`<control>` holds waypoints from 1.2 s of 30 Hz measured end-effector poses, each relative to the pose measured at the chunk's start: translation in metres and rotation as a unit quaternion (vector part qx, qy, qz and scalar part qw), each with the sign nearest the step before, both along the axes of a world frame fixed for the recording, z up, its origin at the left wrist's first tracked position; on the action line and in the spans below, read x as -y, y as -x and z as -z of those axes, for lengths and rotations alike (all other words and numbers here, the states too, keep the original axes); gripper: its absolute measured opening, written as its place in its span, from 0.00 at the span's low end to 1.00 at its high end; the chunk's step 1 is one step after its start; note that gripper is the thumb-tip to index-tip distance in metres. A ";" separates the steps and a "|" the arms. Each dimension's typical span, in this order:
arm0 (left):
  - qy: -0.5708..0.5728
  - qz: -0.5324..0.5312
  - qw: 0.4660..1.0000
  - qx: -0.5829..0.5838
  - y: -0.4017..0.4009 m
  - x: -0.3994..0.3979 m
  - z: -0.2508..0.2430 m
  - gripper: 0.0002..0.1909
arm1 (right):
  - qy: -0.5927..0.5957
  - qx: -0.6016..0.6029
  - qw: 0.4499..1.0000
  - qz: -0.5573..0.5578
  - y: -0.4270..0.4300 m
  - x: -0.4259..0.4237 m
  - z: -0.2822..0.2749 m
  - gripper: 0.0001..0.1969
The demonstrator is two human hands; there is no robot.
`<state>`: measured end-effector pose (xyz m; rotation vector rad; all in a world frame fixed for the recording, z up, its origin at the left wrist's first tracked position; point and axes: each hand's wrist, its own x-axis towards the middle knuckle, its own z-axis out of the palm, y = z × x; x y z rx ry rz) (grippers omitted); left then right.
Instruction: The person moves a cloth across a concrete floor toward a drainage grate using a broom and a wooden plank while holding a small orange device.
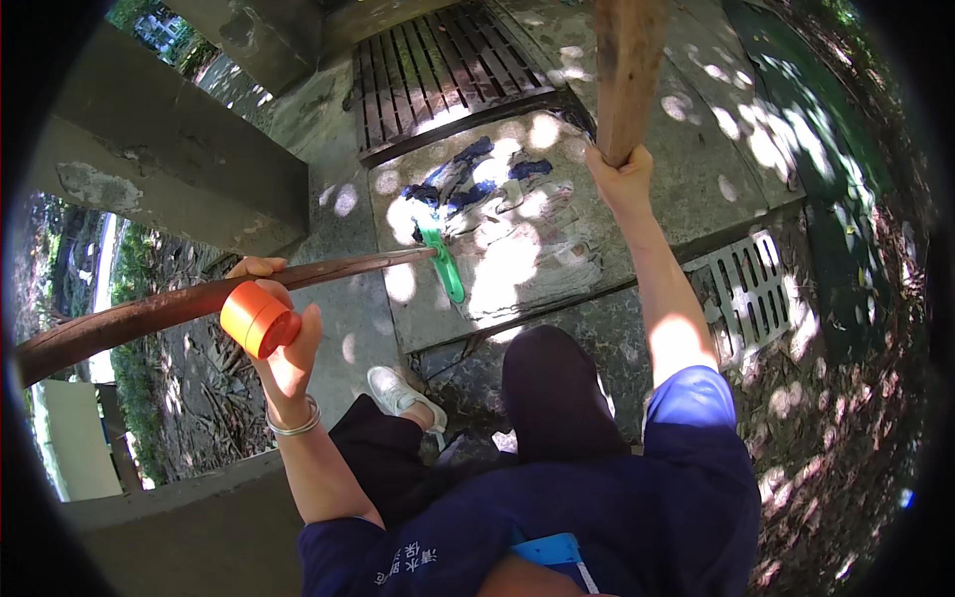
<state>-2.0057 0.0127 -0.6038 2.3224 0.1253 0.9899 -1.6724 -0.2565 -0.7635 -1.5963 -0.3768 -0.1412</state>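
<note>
My left hand [287,351], with a silver bangle at the wrist, is closed around the wooden mop handle [358,269]. Some fingertips show past the handle's far side. An orange two-part cylinder [257,317] sits in front of the handle, against the thumb and fingers. The handle runs to a green plastic mop clamp [445,272], beside blue and grey mop strands [477,183] spread on a sunlit concrete slab [418,313]. My right hand [625,183] is closed on the lower end of a thick wooden pole [630,74], which runs out past the top edge.
Beyond the slab lies a dark slatted grate [448,74]. Concrete beams [171,149] stand at left, and a low wall [186,507] is near my left elbow. At right are a pale slotted drain cover [746,291] and leaf-strewn ground [813,448]. My shoe [399,392] is below the slab.
</note>
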 end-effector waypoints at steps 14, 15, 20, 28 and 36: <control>-0.035 -0.030 0.999 -0.028 0.006 -0.008 0.002 0.14 | 0.249 -0.397 0.878 -0.104 0.100 0.089 0.223 0.14; -0.033 -0.029 0.999 -0.026 0.008 -0.009 0.002 0.14 | 0.234 -0.401 0.881 -0.094 0.092 0.082 0.189 0.15; -0.018 -0.012 1.000 -0.013 0.004 -0.004 0.004 0.14 | 0.121 -0.186 0.975 -0.026 0.050 0.058 0.027 0.15; -0.040 0.004 0.999 -0.017 0.003 -0.001 0.004 0.15 | -0.033 0.145 0.986 0.074 0.008 -0.008 0.035 0.12; -0.031 -0.005 0.999 -0.017 0.010 -0.006 0.002 0.16 | 0.452 -0.237 0.859 -0.046 0.157 0.086 0.281 0.17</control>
